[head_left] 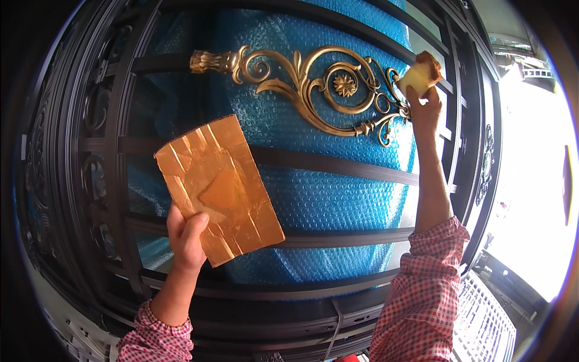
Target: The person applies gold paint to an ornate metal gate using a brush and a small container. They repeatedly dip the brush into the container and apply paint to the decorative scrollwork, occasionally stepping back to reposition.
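In my left hand (188, 235) is a creased piece of cardboard (241, 199) coated in shiny gold-orange, with a wet-looking patch in its middle. My thumb lies on its face near the lower left edge. My right hand (427, 108) reaches far up to the right, its fingers closed round a pale yellow sponge (417, 78) with a brownish-orange top. The sponge is next to the right end of a gold scrollwork ornament (307, 102) with curls, leaves and a rosette (344, 85). Whether the sponge touches the metal I cannot tell.
The ornament sits among the dark bars (338, 166) of a metal gate or frame. Blue bubble wrap (338, 199) lies behind the bars. More dark scrollwork panels (95, 111) stand at the left. Bright light glares at the right, above a white slatted grille (485, 320).
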Demonstrator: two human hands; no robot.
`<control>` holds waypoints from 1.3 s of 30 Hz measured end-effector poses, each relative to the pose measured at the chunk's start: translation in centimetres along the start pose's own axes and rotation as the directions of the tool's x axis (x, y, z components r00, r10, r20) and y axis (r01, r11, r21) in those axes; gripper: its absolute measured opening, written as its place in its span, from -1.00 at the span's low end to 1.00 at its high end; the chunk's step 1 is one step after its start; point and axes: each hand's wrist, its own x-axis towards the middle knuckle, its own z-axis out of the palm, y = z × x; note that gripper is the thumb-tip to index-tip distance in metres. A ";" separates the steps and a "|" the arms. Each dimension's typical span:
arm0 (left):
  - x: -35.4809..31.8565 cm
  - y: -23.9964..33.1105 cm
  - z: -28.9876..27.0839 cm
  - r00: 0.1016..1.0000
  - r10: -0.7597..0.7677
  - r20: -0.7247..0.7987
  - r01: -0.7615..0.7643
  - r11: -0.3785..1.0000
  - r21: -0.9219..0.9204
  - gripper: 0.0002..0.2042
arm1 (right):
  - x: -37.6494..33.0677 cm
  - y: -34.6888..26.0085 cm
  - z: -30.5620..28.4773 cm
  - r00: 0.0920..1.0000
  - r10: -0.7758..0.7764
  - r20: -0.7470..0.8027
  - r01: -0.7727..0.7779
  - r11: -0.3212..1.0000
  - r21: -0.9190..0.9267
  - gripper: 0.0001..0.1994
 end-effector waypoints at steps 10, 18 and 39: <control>0.0 -0.4 -0.4 1.000 0.014 0.008 -0.014 1.000 -0.015 -0.57 | -1.2 1.4 0.1 0.999 0.046 0.004 -0.045 0.986 -0.162 -0.71; 0.0 -0.3 -0.4 1.000 0.008 0.011 -0.008 1.000 -0.025 -0.57 | -0.3 1.2 0.1 1.000 -0.021 0.001 0.021 0.966 -0.256 -0.69; 0.1 -0.2 -0.7 0.998 -0.024 0.052 0.027 0.997 -0.066 -0.54 | 1.7 -1.7 5.2 0.998 -0.058 0.017 0.059 0.994 -0.091 -0.65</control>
